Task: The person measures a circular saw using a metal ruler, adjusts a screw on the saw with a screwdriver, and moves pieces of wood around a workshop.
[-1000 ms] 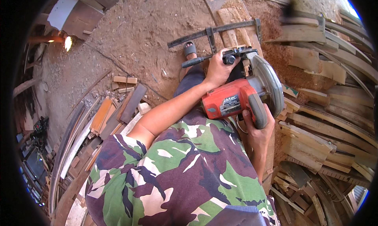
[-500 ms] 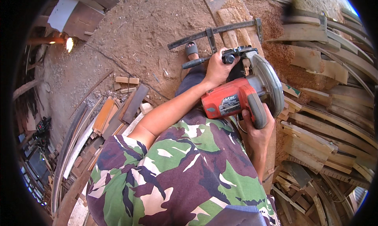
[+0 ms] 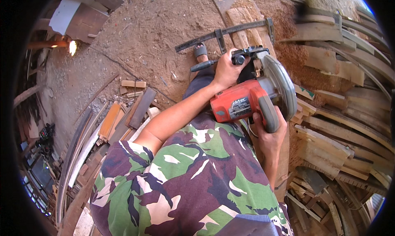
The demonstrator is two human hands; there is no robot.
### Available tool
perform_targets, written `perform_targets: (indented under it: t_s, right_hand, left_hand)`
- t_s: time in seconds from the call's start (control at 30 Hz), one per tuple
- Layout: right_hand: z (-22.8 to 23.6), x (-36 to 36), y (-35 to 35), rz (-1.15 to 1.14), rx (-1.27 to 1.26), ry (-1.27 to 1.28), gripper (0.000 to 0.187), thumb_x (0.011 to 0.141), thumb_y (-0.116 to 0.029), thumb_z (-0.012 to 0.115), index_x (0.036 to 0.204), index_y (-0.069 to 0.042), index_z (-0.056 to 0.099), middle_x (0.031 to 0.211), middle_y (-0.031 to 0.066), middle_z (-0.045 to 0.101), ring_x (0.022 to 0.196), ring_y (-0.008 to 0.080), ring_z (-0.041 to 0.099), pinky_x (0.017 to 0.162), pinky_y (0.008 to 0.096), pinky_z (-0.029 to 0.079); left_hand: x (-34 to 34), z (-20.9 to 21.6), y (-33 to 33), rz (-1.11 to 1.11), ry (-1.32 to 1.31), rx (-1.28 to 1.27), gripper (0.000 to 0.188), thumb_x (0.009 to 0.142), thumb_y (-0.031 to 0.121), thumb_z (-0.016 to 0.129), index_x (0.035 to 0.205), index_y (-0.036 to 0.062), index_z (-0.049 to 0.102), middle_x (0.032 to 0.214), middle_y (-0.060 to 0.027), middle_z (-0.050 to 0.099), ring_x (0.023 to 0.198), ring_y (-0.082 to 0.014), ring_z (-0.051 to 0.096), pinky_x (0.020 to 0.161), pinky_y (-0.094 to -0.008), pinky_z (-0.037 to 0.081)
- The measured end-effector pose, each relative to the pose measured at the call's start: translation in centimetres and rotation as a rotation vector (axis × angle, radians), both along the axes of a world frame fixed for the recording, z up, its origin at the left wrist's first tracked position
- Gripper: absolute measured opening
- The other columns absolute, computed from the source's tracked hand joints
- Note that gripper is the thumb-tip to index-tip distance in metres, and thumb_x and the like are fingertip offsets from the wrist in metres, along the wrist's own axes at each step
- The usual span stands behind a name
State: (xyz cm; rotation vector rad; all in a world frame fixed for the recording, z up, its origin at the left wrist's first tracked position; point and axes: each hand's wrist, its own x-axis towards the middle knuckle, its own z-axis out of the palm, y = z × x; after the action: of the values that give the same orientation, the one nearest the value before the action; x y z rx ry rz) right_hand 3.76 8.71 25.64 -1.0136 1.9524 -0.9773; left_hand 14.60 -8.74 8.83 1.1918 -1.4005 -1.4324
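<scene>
A red circular saw (image 3: 236, 99) with a grey metal blade guard sits in front of my body. My right hand (image 3: 272, 131) wraps round its rear handle. At the front of the saw, my left hand (image 3: 227, 70) is closed near the black base and knob, its fingertips partly hidden. Just beyond the saw, a long bar clamp (image 3: 236, 29) lies across a sawdust-covered wooden piece (image 3: 240, 17) on a plank (image 3: 222, 5). The clamp's dark handle (image 3: 203, 66) sticks out beside my left hand. The blade and its contact with wood are hidden.
Stacked curved boards (image 3: 349, 133) fill the right side, with reddish sawdust (image 3: 293, 57) heaped beside the plank. At left lie more long boards and offcuts (image 3: 109, 123). A dark cable (image 3: 119, 63) runs over the dirt floor (image 3: 152, 18). My sandalled foot (image 3: 200, 51) is by the clamp.
Almost nothing differs. The view has shifted very slightly, and both hands keep the same grip on the saw.
</scene>
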Motion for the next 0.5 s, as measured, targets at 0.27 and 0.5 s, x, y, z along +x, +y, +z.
perform_targets:
  t_s: [0.27, 0.5]
  right_hand:
    - [0.53, 0.64, 0.2, -0.04, 0.063, -0.029, 0.025, 0.096, -0.011, 0.087, 0.117, -0.002, 0.076, 0.093, 0.0057, 0.078, 0.085, 0.0107, 0.067, 0.081, 0.0302, 0.055]
    - [0.65, 0.8, 0.49, -0.053, 0.098, 0.015, 0.024, 0.096, -0.01, 0.086, 0.115, -0.001, 0.075, 0.09, 0.0066, 0.076, 0.083, 0.0109, 0.066, 0.079, 0.0305, 0.055]
  left_hand:
    - [0.69, 0.91, 0.22, -0.045, -0.02, 0.044, 0.028, 0.096, 0.017, 0.087, 0.113, -0.0014, 0.075, 0.091, -0.0116, 0.079, 0.084, -0.0145, 0.071, 0.079, -0.0343, 0.058]
    - [1.01, 1.06, 0.5, -0.093, -0.061, 0.102, 0.028, 0.096, 0.018, 0.086, 0.11, -0.0022, 0.074, 0.091, -0.0148, 0.078, 0.082, -0.0172, 0.072, 0.077, -0.0352, 0.056]
